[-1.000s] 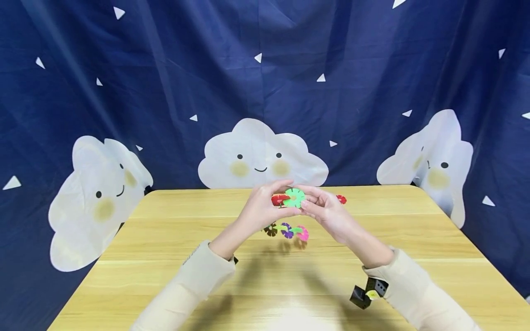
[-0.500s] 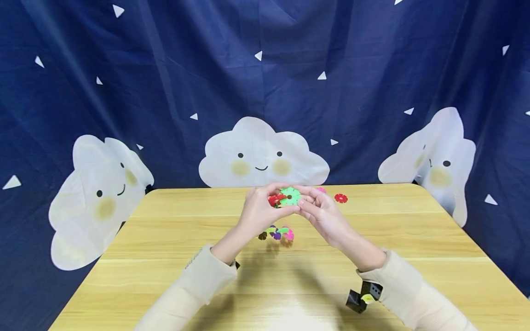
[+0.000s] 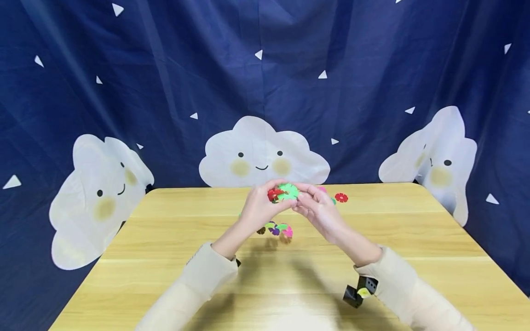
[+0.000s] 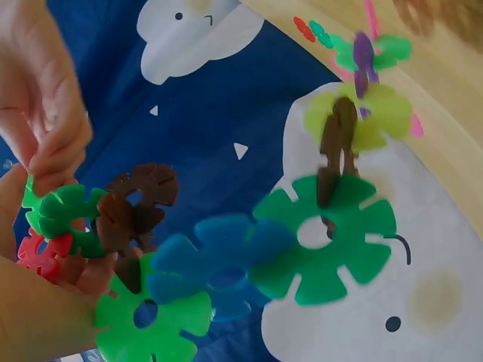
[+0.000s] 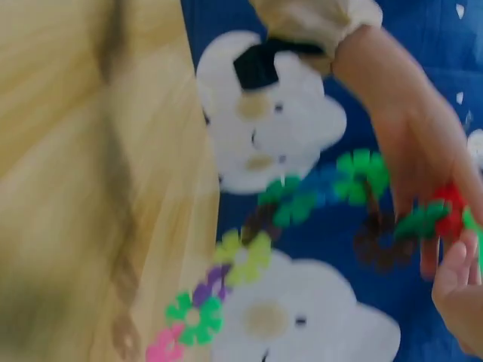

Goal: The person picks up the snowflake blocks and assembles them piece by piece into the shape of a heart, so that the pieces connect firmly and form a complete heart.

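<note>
Both hands are raised together above the far half of the table, holding a chain of notched, flower-shaped plastic interlocking discs. My left hand (image 3: 262, 204) grips the chain near a red disc (image 3: 273, 195); its thumb passes below. At the right, my right hand (image 3: 320, 212) pinches the edge of a light green disc (image 3: 288, 191), which overlaps the red one in the head view. From the left hand the chain runs on through brown, bright green, a blue disc (image 4: 223, 260), a dark green disc (image 4: 324, 237), yellow, a purple disc (image 5: 211, 284) and a pink disc (image 5: 166, 345).
A loose red disc (image 3: 341, 197) lies on the wooden table (image 3: 393, 239) near its far edge, with pink and green discs partly behind the right hand. A dark blue curtain (image 3: 290, 69) with white clouds stands behind. Black camera blocks (image 3: 360, 292) hang under the right sleeve.
The hands have shifted slightly left with the chain, and its hanging end swung left. The right fingers have shifted at the light green disc's edge, and the disc has turned slightly.
</note>
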`<state>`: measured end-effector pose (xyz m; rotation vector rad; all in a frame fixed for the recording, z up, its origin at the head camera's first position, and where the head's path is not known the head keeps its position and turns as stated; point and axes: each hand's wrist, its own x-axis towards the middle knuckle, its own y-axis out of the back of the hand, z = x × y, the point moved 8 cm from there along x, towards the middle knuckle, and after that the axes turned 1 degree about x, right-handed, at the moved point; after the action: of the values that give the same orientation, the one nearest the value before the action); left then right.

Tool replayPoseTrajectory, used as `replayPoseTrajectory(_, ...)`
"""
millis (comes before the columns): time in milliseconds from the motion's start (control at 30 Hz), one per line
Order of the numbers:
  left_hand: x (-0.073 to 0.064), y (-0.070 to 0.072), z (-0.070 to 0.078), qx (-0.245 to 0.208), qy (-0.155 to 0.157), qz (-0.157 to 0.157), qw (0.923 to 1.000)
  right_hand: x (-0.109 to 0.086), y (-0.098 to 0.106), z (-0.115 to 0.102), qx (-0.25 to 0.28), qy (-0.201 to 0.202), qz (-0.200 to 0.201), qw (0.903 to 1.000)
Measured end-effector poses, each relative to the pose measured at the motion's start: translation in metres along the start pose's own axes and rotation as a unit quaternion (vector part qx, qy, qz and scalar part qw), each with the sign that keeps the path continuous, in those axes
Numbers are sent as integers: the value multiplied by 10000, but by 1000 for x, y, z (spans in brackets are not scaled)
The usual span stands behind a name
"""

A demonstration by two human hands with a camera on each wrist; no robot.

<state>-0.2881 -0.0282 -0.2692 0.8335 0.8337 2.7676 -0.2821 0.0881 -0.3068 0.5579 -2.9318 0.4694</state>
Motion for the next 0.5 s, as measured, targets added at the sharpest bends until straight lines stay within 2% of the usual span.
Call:
replayPoseTrajectory(67,3,3,-2,-200,54,28,9998,6,12,2,-82,28,0,10000)
replayPoseTrajectory(167,6,8,-6,-319,212,26,9993,17,40,10,-260,50,171,9995)
replayPoseTrajectory(267,6,11,-7,-277,301,-103,9991,27,77,20,-843,-19,557,9949)
replayPoseTrajectory(333,5,11,-8,-262,342,-263,9987,31,102,28,-1555,-198,815,9843)
replayPoseTrajectory(400,4,9,-8,-268,423,-466,9977,34,122,38,-2320,-522,1061,9655)
replayPoseTrajectory(500,4,1,-9,-305,547,-825,9946,38,151,60,-3031,-953,1271,9396)
